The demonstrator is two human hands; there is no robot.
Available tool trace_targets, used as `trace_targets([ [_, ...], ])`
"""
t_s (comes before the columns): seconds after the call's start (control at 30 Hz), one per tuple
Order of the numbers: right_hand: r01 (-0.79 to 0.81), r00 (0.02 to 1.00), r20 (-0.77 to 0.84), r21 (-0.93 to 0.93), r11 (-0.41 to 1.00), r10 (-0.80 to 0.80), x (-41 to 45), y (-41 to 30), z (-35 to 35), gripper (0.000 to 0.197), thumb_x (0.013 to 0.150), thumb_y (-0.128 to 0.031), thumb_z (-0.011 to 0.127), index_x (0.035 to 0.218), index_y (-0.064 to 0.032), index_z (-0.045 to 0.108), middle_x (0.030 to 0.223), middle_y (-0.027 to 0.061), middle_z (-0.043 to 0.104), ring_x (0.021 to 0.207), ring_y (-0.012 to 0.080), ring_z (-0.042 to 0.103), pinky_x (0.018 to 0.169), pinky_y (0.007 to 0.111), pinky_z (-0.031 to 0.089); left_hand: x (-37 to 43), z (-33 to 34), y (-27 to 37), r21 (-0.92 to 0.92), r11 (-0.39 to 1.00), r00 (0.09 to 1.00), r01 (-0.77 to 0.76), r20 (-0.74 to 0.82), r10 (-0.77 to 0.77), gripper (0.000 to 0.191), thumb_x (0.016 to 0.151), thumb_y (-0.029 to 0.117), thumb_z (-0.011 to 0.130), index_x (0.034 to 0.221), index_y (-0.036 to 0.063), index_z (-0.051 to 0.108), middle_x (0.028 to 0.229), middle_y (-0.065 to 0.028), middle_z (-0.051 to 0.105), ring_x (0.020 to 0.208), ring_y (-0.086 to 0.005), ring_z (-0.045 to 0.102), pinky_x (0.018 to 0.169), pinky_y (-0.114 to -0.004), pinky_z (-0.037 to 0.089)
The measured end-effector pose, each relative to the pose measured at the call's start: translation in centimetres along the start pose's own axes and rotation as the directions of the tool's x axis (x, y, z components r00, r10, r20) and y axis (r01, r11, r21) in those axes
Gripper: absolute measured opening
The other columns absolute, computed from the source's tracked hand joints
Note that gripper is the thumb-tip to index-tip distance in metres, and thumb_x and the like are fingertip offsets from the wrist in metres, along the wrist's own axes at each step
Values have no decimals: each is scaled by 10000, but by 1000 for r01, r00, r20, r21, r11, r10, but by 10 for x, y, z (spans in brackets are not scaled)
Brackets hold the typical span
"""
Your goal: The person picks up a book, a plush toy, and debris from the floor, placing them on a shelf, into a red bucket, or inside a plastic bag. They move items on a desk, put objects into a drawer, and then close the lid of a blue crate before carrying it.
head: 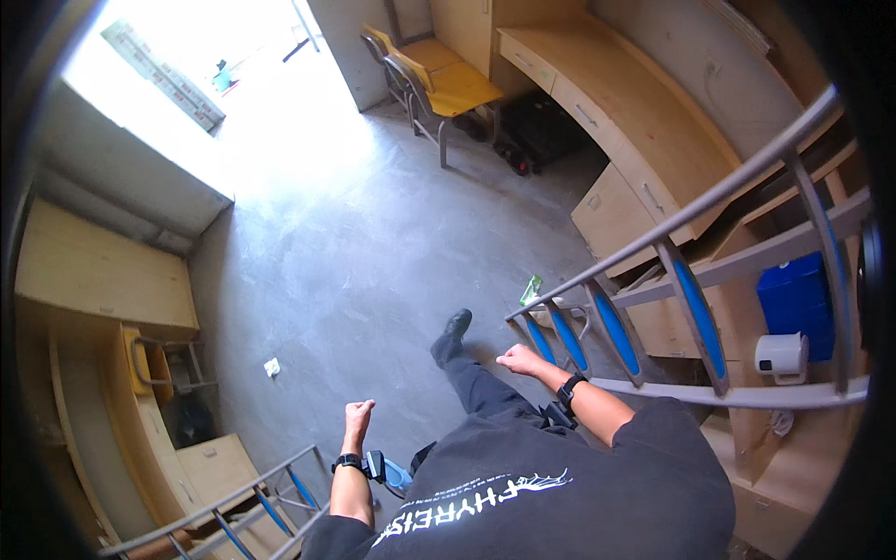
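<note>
My left hand [358, 418] hangs over the grey floor [315, 280], its fingers curled in and nothing seen in it. My right hand [520, 360] is also curled into a fist, beside the foot of a metal ladder [654, 241] with blue-faced rungs; a gap seems to lie between them. Both wrists carry black straps, with a small dark device [376, 465] on the left one. Behind that device shows part of a blue curved object [397, 477], too hidden to name. One black shoe [451, 334] of mine is stepped forward on the floor.
A wooden desk [595, 77] with drawers and yellow chairs [462, 84] line the right wall. A white mug [773, 355] and blue box [798, 294] sit beyond the ladder. Crumpled white paper [271, 367] and a green wrapper [532, 288] lie on the floor. Another ladder [231, 521] stands lower left.
</note>
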State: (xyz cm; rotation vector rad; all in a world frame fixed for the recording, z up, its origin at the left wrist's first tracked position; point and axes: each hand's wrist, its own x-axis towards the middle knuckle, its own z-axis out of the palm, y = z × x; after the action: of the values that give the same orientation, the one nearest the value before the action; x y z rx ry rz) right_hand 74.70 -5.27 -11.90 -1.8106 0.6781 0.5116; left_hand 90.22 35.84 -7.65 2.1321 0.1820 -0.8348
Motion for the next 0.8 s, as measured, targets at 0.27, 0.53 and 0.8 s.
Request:
trace_targets([
  [0.27, -251, 947, -224, -61, 966, 232, 120, -27, -19, 228, 695, -173, 490, 739, 2, 630, 784, 245, 596, 781, 383, 592, 686, 434, 467, 148, -36, 172, 489, 859, 947, -153, 320, -14, 421, 777, 314, 568, 555, -37, 499, 478, -3, 438, 493, -79, 356, 444, -296, 321],
  [0.53, -398, 704, -456, 381, 835, 544, 205, -81, -94, 235, 709, -181, 531, 823, 2, 627, 894, 224, 609, 865, 380, 584, 750, 432, 474, 266, 11, 330, 605, 755, 797, -252, 573, -192, 198, 767, 196, 569, 746, 17, 649, 465, 24, 427, 396, -60, 374, 377, -240, 294],
  [0.8, -567, 279, -453, 634, 526, 847, 301, 131, -86, 224, 686, -184, 523, 763, -6, 636, 820, 212, 615, 813, 363, 600, 717, 420, 480, 395, 153, 381, 803, 543, 476, -243, 587, -655, 451, 857, 340, 483, 546, 18, 540, 420, -34, 456, 363, -126, 414, 380, -277, 311],
])
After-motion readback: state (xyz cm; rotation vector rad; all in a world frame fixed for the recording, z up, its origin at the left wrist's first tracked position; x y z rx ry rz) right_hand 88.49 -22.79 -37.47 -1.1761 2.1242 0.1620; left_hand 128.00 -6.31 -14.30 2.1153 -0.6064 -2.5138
